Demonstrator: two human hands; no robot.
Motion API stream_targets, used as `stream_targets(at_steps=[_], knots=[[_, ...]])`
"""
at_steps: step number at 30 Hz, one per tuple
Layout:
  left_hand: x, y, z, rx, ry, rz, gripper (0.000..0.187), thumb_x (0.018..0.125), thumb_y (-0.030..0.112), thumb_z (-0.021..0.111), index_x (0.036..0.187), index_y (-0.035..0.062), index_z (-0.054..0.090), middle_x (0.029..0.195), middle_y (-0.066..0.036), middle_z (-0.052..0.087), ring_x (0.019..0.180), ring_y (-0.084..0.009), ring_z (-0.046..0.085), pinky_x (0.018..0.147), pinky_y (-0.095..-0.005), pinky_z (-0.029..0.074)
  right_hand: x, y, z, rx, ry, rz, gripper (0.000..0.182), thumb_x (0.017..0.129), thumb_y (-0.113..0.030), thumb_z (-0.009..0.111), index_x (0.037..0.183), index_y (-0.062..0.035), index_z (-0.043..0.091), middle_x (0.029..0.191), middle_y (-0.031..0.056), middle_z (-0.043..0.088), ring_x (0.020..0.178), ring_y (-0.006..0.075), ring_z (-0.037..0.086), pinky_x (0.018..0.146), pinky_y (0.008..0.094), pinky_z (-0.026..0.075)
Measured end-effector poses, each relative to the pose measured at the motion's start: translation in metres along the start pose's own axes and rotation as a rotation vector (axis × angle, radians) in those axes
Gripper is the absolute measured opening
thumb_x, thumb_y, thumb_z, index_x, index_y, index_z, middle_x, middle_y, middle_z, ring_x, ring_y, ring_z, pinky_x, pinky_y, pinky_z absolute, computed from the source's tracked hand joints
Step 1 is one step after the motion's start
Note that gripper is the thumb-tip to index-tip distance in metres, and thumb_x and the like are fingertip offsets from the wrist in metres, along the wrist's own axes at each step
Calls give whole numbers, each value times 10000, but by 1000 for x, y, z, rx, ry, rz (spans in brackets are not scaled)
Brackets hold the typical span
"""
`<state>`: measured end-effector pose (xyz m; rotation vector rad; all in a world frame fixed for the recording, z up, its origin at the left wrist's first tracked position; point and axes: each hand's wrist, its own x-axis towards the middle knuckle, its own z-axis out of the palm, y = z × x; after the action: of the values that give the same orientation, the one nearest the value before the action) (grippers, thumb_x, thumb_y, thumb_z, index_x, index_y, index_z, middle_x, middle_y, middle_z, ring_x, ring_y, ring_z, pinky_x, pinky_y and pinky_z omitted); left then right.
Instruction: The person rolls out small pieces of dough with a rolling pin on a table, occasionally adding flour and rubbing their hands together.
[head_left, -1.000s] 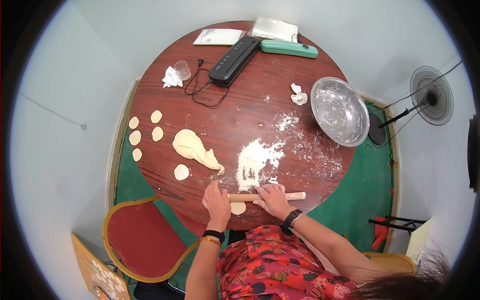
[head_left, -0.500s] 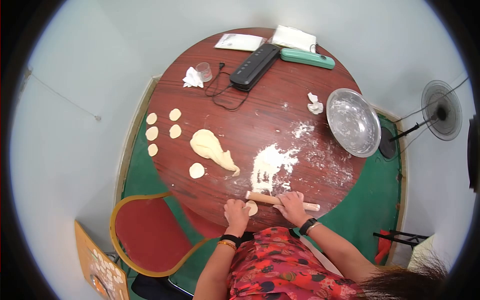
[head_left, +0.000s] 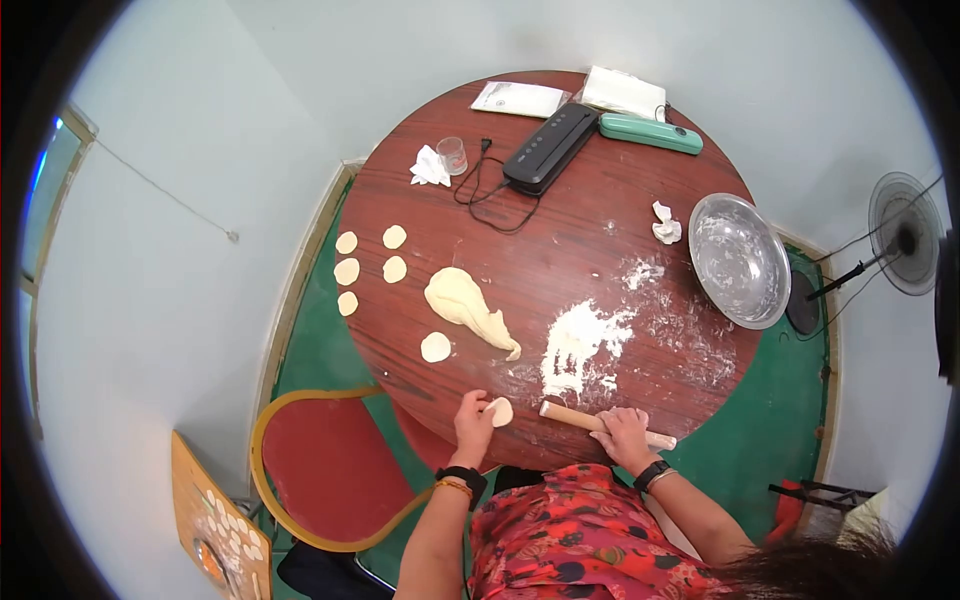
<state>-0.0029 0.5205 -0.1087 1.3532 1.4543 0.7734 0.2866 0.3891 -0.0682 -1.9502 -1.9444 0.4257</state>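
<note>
Between the thumb and fingers of my left hand [head_left: 474,420] is a small round dough wrapper [head_left: 502,411], near the table's front edge. My right hand [head_left: 625,434] rests over a wooden rolling pin [head_left: 572,414], its fingers around the right half. Beyond the pin lies a patch of white flour [head_left: 580,345]. A long lump of dough [head_left: 462,300] sits left of the flour, its narrow end pointing towards me. One flat dough round [head_left: 435,347] lies beside the lump, and several more dough rounds [head_left: 346,271] are grouped at the table's left side.
A metal bowl [head_left: 738,262] stands at the right edge. At the back are a black corded device [head_left: 552,148], a green device [head_left: 650,133], white packets [head_left: 520,98], a glass [head_left: 452,156] and crumpled tissue [head_left: 430,167]. A red chair [head_left: 335,470] stands front left.
My left hand has drawn the dough wrapper leftward, away from the rolling pin. The pin's left end now lies apart from the wrapper. The whole view has shifted, moving the table rightward.
</note>
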Motion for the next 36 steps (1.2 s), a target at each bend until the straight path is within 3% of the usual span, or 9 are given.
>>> stream_targets(at_steps=[10,14,15,18,19,23,25,31,36], knots=[[87,30,-80,175,192,147,338,824,-73,608,1151,6,566,868,-119,704,818,-192,674,754,-297,518,-1,-8,0,12,4,62,379,827,-353,700,1124,-133,617,1051,60,604,1010,267,531,918,484,322],[120,2,-85,180,349,280,530,829,-86,590,1344,-11,483,1198,-192,642,1107,-264,629,966,-350,471,-2,-14,-1,14,17,83,370,828,-336,701,1120,-127,614,1037,60,603,1004,269,530,909,475,324],[121,3,-88,166,324,247,649,843,-65,574,1449,-21,346,1409,-213,495,1332,-294,464,1096,-341,364,0,-17,-2,8,18,84,363,827,-325,703,1115,-124,613,1023,60,601,995,272,529,902,466,325],[101,5,-72,231,509,206,600,847,-42,590,1414,-34,395,1369,-217,524,1296,-321,486,1079,-366,375,-4,-17,3,20,23,101,357,823,-326,708,1105,-127,615,1027,63,604,999,272,533,909,476,327],[96,-3,-65,388,536,278,456,856,9,621,1299,-33,523,1283,-201,574,1160,-298,571,981,-365,449,-6,-16,6,29,25,112,358,822,-331,710,1103,-130,617,1036,65,607,1004,270,536,916,485,328],[69,10,-20,186,243,186,237,878,144,681,1044,-21,652,1008,-142,661,915,-232,633,816,-325,499,-11,-17,11,4,2,114,352,813,-319,721,1090,-132,613,1019,64,597,991,272,538,910,486,336],[67,28,6,100,171,68,335,891,312,696,939,-19,680,839,-114,683,782,-238,650,736,-338,514,-13,-17,12,-20,-10,110,354,809,-314,726,1090,-133,610,1003,63,591,982,272,538,905,485,340],[85,110,38,244,-50,-141,512,857,446,672,878,-66,679,886,-241,695,839,-407,657,778,-450,512,-11,-19,11,-58,-35,127,356,808,-317,724,1093,-136,613,980,64,583,971,273,540,904,477,347],[102,83,61,347,147,-230,546,770,465,737,869,-70,689,881,-266,688,895,-413,669,807,-472,513,-10,-20,13,-77,-13,131,359,818,-330,710,1106,-141,611,977,67,582,975,278,541,908,480,352]])
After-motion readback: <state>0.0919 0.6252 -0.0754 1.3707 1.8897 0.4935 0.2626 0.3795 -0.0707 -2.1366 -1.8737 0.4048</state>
